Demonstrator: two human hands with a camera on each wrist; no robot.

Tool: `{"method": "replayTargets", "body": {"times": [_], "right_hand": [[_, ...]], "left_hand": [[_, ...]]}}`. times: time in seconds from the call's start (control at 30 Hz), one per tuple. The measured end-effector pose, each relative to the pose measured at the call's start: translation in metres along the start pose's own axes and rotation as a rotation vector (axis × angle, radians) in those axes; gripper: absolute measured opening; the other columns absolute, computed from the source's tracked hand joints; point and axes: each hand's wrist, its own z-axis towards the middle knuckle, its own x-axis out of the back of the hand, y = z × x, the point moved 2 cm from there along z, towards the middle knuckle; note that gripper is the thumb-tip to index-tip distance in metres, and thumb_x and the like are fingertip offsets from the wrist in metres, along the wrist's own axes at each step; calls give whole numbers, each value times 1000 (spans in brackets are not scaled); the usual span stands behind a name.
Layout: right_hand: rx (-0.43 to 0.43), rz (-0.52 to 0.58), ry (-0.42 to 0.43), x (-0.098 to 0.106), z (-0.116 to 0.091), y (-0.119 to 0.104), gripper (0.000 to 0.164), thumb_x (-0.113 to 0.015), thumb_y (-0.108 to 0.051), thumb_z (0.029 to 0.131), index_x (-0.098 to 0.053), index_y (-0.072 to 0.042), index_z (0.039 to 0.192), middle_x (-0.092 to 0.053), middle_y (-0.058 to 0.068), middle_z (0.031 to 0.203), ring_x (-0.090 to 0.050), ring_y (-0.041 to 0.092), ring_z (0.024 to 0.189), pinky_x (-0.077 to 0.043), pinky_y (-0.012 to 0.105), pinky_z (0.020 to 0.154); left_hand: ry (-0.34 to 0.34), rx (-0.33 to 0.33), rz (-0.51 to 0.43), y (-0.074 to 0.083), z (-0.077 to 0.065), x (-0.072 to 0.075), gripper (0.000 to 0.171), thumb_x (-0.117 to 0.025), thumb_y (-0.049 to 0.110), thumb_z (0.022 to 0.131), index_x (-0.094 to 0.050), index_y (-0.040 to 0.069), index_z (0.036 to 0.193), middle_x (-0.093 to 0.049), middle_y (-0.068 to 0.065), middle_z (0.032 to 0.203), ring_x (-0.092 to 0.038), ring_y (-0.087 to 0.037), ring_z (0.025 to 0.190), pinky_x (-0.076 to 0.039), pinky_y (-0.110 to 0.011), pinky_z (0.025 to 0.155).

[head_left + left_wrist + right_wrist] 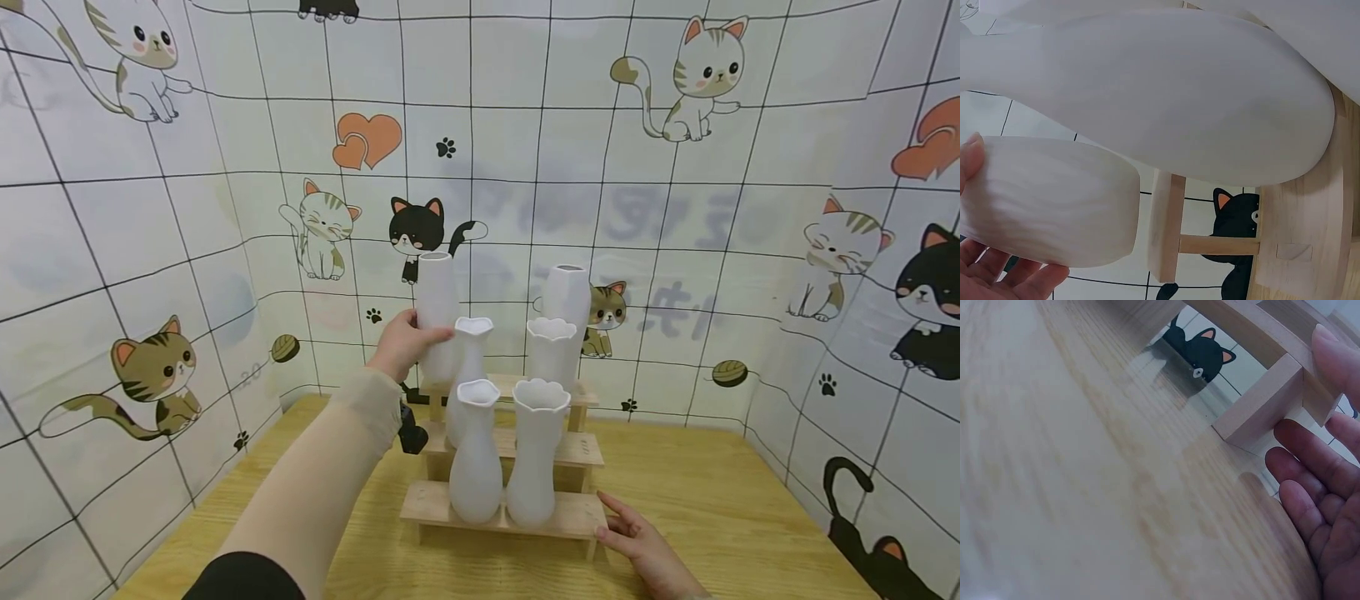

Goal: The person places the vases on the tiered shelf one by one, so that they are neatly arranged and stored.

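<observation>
My left hand [408, 343] grips a tall white vase [435, 292] at the back left of a three-step wooden stand [577, 508]. In the left wrist view this vase [1066, 200] lies sideways in the picture, with a narrow gap between its base and the top step [1163, 225]. At the stand's lower right end, my right hand [641, 542] holds the bottom step's end between thumb and index finger; its other fingers [1304, 506] curl loosely below. A white vase with a wavy rim [472, 450] stands front left, close to a fluted one [536, 458].
Two more white vases [471, 350] [551, 350] stand on the middle step, and a tall one [570, 292] at the back right. Beneath is a wood-grain table [675, 475]. White walls with cat drawings [502, 67] enclose the back and sides.
</observation>
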Motion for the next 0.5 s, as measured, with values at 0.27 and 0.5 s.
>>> {"method": "replayTargets", "body": {"times": [0.27, 0.5], "right_hand": [[-25, 6, 10, 1, 1, 3, 72, -59, -26, 97, -21, 2, 151, -50, 27, 132, -51, 34, 118, -35, 57, 99], [-41, 6, 22, 1, 0, 2, 71, -60, -26, 97, -23, 1, 151, -48, 28, 133, -49, 36, 119, -34, 59, 99]], "left_hand": [[-12, 4, 21, -1, 3, -6, 71, -78, 25, 80, -43, 5, 138, -52, -12, 131, -51, -29, 116, -41, -48, 101], [-29, 4, 8, -6, 7, -11, 68, -77, 23, 80, -44, 6, 137, -52, -11, 132, -51, -29, 117, -39, -48, 102]]}}
